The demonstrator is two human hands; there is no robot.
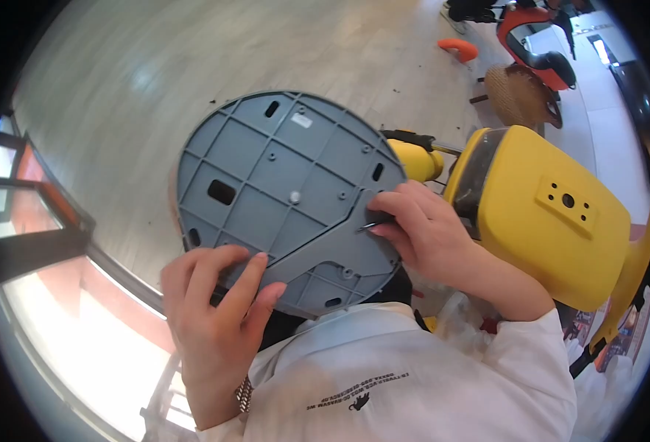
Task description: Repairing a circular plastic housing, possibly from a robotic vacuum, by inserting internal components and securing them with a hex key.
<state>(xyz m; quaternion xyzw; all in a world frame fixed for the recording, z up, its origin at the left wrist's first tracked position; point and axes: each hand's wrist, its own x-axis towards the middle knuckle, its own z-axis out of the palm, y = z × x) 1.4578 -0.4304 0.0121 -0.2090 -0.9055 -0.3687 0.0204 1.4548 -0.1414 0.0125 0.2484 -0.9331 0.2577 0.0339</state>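
A large round grey plastic base [269,173] lies with its ribbed underside up over my lap, with slots and screw holes in it. Across its near part runs a smooth, raised grey strip [306,254]. My right hand [431,232] pinches a thin dark pointed tool [373,224] at the strip's right end; its exact kind is hard to make out. At the base's near left edge is my left hand [218,317], fingers spread and thumb apart, the fingertips touching the base and the strip's left end.
A yellow padded seat-like part [582,199] stands close on my right, with a yellow cylinder [419,160] beside it. Further off are a wicker stool [515,96], an orange curved piece [457,49] and a red-black ride-on vehicle [542,62]. A bright glass door [82,324] lies left.
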